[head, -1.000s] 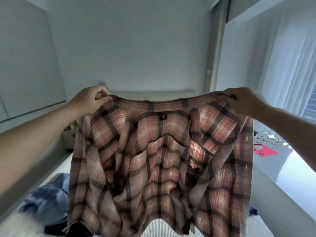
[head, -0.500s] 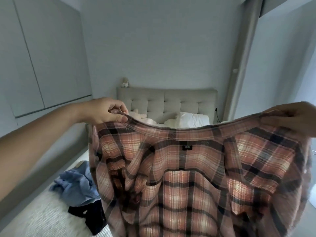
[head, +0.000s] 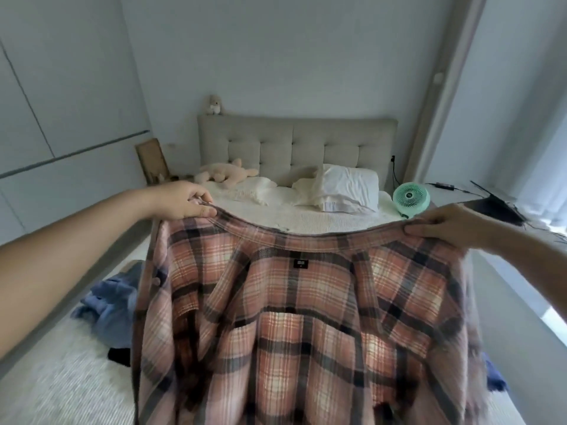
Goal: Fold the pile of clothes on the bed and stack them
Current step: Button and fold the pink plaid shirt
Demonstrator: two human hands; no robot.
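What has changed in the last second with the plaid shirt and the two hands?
The plaid shirt has come down from in front of the wall, so the headboard and pillow now show above it. Nothing was let go: the left hand and right hand still pinch its top edge, spread wide.

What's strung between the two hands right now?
In the head view, the plaid shirt's top edge sags between the left hand and right hand; each pinches one end, and nothing else lies between them.
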